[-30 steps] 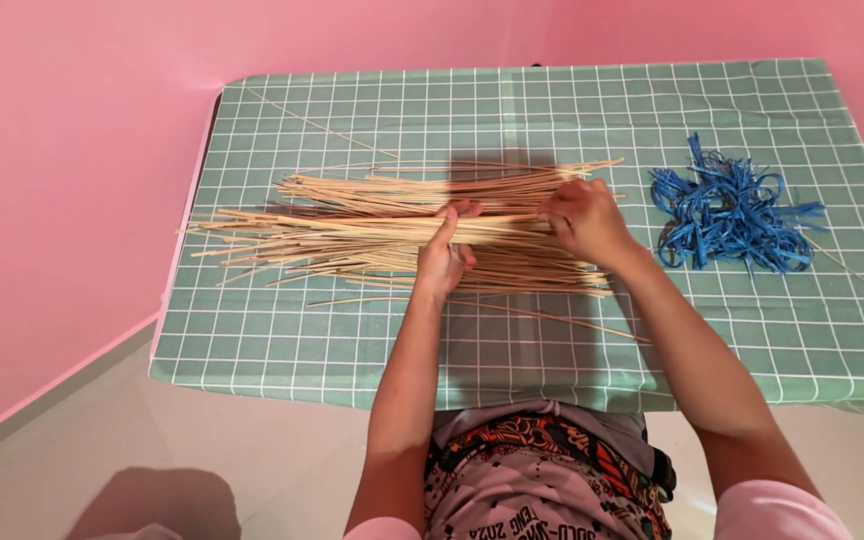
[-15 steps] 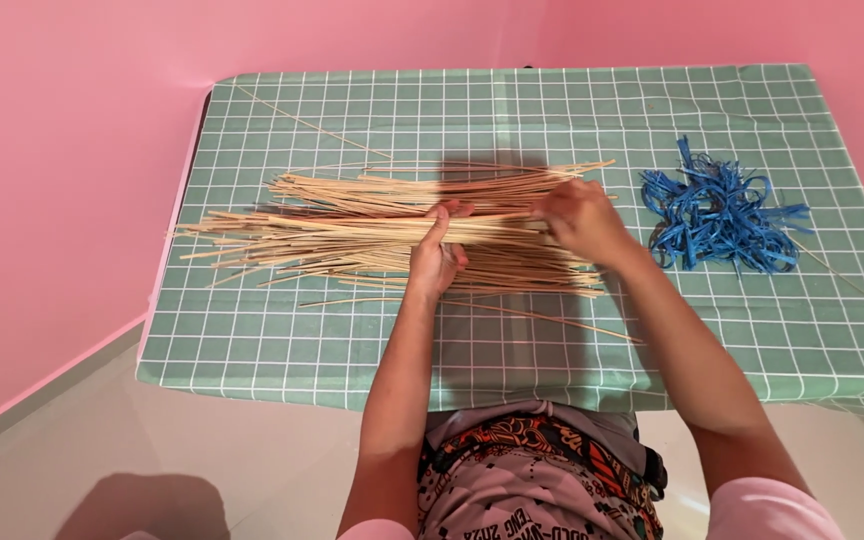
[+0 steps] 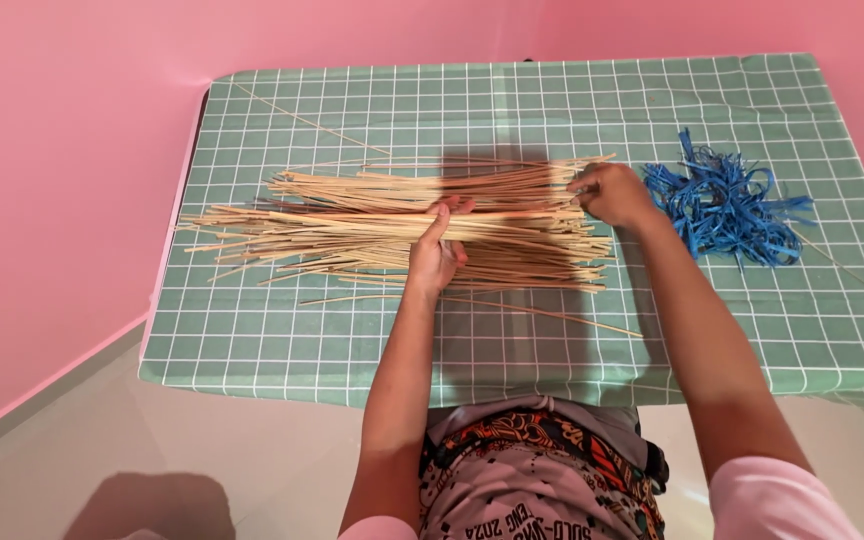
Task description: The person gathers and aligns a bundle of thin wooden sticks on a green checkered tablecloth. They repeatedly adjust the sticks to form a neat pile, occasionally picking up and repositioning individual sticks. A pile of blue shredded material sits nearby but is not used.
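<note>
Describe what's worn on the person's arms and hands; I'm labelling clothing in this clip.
Both hands, left hand and right hand, are bare: no gloves, rings or watch visible. The forearms are uncovered; short pink sleeves show at the upper arms.

Both hands (image 3: 438,250) (image 3: 610,195) forward, fingers curled.

The scene is viewed from a single head-worn camera, placed above the near edge of the table (image 3: 252,350) and aimed steeply downward and forward. The whole table is taken in from moderate closeness, with pink wall seen beyond its far edge.
</note>
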